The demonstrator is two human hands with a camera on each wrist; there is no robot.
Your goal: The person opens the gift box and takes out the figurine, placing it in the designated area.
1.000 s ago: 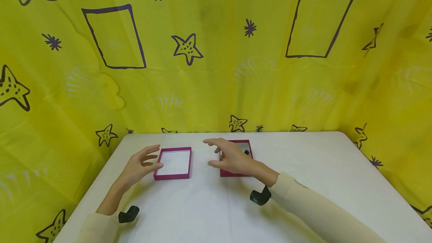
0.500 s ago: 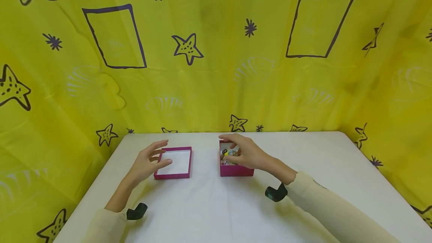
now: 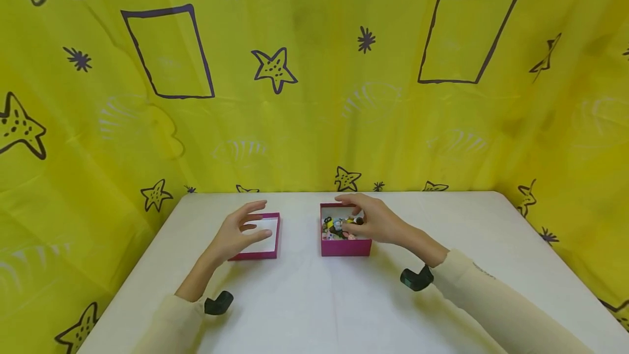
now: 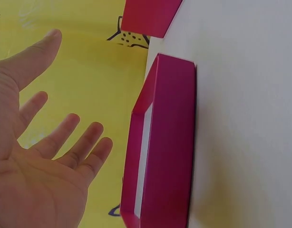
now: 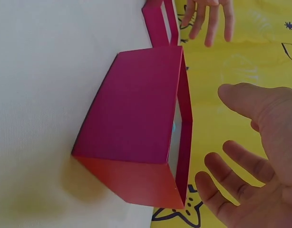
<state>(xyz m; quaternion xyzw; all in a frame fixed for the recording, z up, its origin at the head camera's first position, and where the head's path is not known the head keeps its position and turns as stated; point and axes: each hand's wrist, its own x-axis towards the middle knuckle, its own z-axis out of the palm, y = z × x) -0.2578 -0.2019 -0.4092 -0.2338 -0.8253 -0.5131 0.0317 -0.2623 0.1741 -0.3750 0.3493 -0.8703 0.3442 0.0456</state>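
My left hand (image 3: 238, 238) hovers over the shallow magenta box lid (image 3: 276, 236), fingers spread and holding nothing. The lid lies with its white inside up and is partly covered by that hand in the head view. Above the right side of a deeper magenta box (image 3: 346, 248) is my right hand (image 3: 375, 220), its fingers loosely bent with nothing between them. Several small colourful figurines (image 3: 337, 224) fill the bottom of this box; the hand hides some of them. In the right wrist view the box wall (image 5: 131, 104) stands beside the relaxed fingers (image 5: 222, 190).
Box and lid stand side by side, a gap between them, on a white-covered table (image 3: 304, 299). A yellow curtain (image 3: 314, 124) with drawn stars hangs behind and at both sides. A dark camera mount sits at each wrist.
My left hand has moved right, from the lid's left edge to over it. My right hand has drawn right across the box, baring the figurines. Box and lid have stayed put.
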